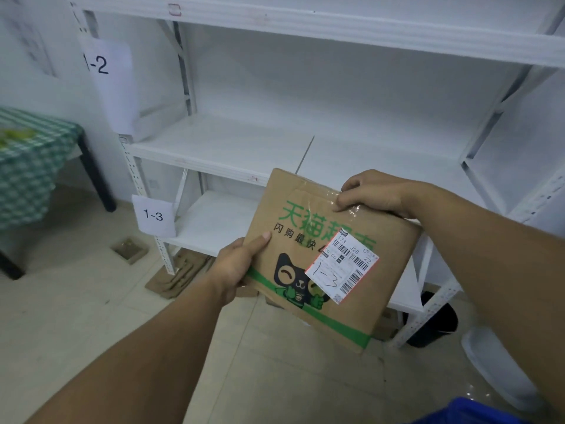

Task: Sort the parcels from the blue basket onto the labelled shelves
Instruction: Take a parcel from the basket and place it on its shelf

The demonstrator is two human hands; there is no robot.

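White shelves (232,148) behind; one parcel (385,272), left hand (241,264) and right hand (376,194) grip curled round edges.

The cardboard parcel (293,234) carries green "天猫超市", black "闪购最快", and a white sticker (342,267) handwritten "1-3", printed "173 J28 Z2". Left of the parcel, a paper sign (154,216) reads "1-3"; up-left of it, a second paper sign (107,75) reads "1-2".

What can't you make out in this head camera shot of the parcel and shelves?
Head view:
- Blue basket: cut off by bottom edge, contents unseen.
- White shipping label on brown cardboard parcel: fine print too small.
- Left hand: fingers hidden behind parcel.
- Top shelf's red-edged tag: blurred.
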